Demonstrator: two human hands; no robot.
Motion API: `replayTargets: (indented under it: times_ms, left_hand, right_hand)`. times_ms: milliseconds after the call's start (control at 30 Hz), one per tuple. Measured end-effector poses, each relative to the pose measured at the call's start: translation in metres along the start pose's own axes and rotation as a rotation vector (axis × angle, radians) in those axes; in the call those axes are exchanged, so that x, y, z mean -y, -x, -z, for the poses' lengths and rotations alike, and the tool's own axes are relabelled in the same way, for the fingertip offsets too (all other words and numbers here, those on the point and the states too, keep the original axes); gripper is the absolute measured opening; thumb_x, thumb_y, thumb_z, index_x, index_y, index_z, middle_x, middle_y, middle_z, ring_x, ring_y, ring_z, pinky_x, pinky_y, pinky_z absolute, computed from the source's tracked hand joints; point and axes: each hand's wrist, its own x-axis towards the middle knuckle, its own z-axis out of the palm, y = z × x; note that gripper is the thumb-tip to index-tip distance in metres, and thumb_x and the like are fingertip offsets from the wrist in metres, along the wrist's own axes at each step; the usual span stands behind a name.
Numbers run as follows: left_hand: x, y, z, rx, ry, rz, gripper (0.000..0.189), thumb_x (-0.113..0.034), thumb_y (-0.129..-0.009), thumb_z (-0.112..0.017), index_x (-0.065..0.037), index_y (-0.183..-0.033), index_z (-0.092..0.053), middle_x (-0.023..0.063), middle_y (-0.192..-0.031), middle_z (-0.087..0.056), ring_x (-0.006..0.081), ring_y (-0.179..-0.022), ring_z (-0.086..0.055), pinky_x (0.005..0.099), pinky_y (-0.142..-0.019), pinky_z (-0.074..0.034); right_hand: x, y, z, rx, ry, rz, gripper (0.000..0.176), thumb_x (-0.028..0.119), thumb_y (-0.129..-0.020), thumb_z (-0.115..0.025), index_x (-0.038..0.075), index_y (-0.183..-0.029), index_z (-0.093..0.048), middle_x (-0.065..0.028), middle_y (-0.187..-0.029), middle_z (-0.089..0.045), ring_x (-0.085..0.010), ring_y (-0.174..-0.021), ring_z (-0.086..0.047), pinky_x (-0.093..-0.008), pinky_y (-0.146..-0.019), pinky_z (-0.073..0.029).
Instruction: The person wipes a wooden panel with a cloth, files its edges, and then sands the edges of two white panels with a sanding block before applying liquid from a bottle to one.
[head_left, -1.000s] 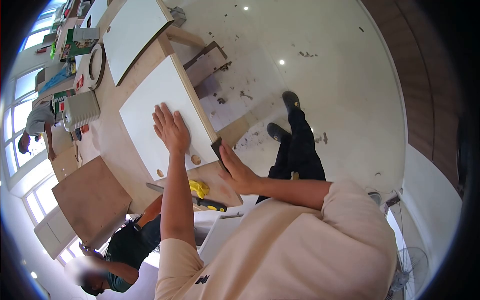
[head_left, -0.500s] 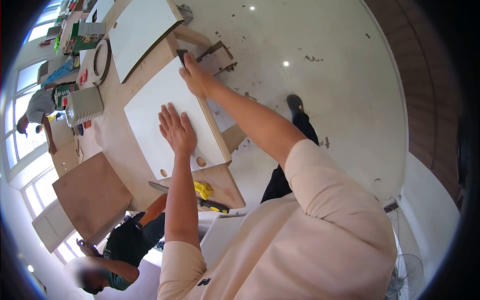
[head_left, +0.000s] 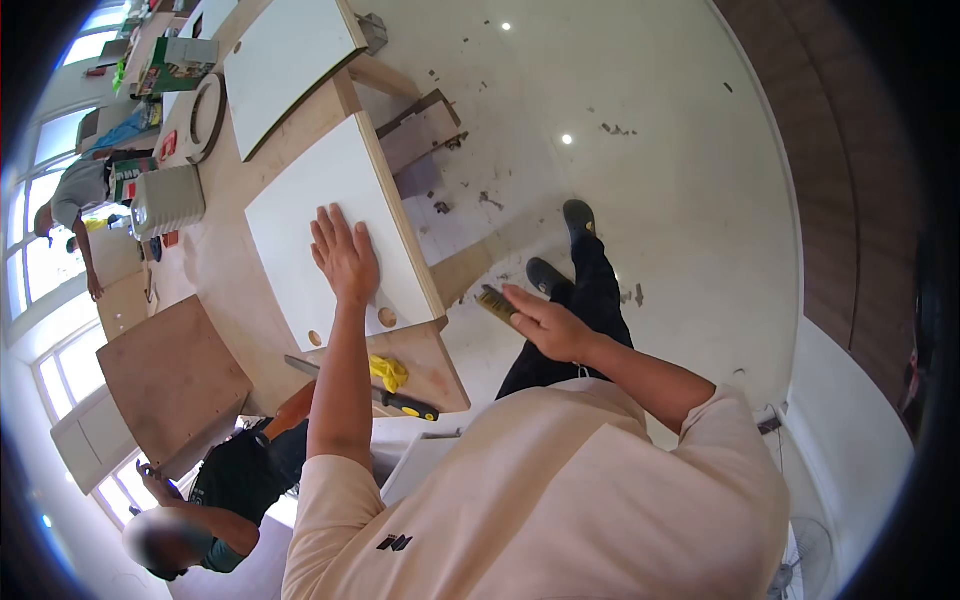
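My left hand [head_left: 346,262] lies flat, fingers stretched, on a white panel [head_left: 330,180] with pale wooden edges and two round holes near its lower end. My right hand [head_left: 548,325] is off the panel, above the floor in front of my body. Its fingers are wrapped round a small dark and yellowish block [head_left: 497,302], whose exact kind I cannot make out. Near the panel's lower end lie a crumpled yellow cloth [head_left: 388,373] and a saw-like tool with a black and yellow handle [head_left: 408,404]. My left forearm hides part of its blade.
A second white panel [head_left: 290,70] rests farther along the wooden table [head_left: 225,225]. A ring-shaped piece [head_left: 207,118] and a pale plastic container [head_left: 167,203] stand on it. Two people [head_left: 235,490] are across the table, one beside a brown board [head_left: 175,365]. Scraps lie on the floor [head_left: 680,200].
My right hand has left the panel's far edge and come back toward my body with the block in it. My left hand stays flat on the panel. The view has shifted slightly.
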Motion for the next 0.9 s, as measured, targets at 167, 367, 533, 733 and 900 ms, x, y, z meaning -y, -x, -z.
replayTargets:
  times_ms: [167, 367, 533, 733, 900]
  left_hand:
    - [-0.035, 0.057, 0.011, 0.143, -0.022, -0.161, 0.092, -0.048, -0.088, -0.062, -0.010, -0.160, -0.019, 0.0176, -0.167, -0.012, 0.0382, -0.154, -0.004, 0.0551, -0.122, -0.003]
    - [-0.062, 0.063, 0.006, 0.165, 0.068, -0.015, 0.109, -0.033, -0.074, -0.077, -0.011, -0.160, -0.014, 0.0162, -0.167, -0.010, 0.0389, -0.154, -0.007, 0.0612, -0.120, -0.008]
    - [-0.058, -0.017, 0.004, 0.073, 0.092, 0.009, 0.107, -0.036, -0.073, -0.078, -0.008, -0.158, -0.020, 0.0184, -0.165, -0.016, 0.0398, -0.153, -0.011, 0.0621, -0.119, -0.011]
    - [-0.063, -0.119, 0.006, -0.067, 0.142, 0.023, 0.103, -0.036, -0.071, -0.080, -0.003, -0.154, -0.029, 0.0194, -0.160, -0.030, 0.0370, -0.150, -0.023, 0.0569, -0.118, -0.019]
    - [-0.082, -0.178, 0.012, -0.101, 0.174, 0.148, 0.093, -0.036, -0.076, -0.075, 0.002, -0.150, -0.035, 0.0221, -0.151, -0.042, 0.0356, -0.142, -0.037, 0.0521, -0.116, -0.027]
  right_hand:
    - [-0.006, 0.009, 0.024, -0.236, -0.039, -0.102, 0.051, 0.021, -0.103, -0.051, -0.004, -0.146, -0.042, -0.0236, -0.150, -0.046, -0.0306, -0.142, -0.042, -0.0344, -0.117, -0.031]
    - [-0.014, 0.012, 0.049, -0.354, -0.059, -0.183, 0.049, 0.020, -0.102, -0.053, -0.005, -0.144, -0.045, -0.0242, -0.147, -0.049, -0.0304, -0.140, -0.045, -0.0333, -0.115, -0.033]
    - [-0.009, -0.005, 0.075, -0.357, -0.049, -0.177, 0.048, 0.020, -0.102, -0.053, -0.005, -0.143, -0.046, -0.0241, -0.145, -0.052, -0.0304, -0.137, -0.049, -0.0329, -0.113, -0.036]
    - [-0.010, -0.017, 0.107, -0.378, -0.052, -0.223, 0.048, 0.023, -0.102, -0.053, -0.004, -0.142, -0.048, -0.0234, -0.141, -0.055, -0.0302, -0.134, -0.053, -0.0317, -0.110, -0.038]
    - [-0.009, -0.025, 0.138, -0.395, -0.069, -0.255, 0.048, 0.024, -0.103, -0.052, -0.004, -0.141, -0.049, -0.0241, -0.141, -0.055, -0.0296, -0.134, -0.053, -0.0324, -0.110, -0.038]
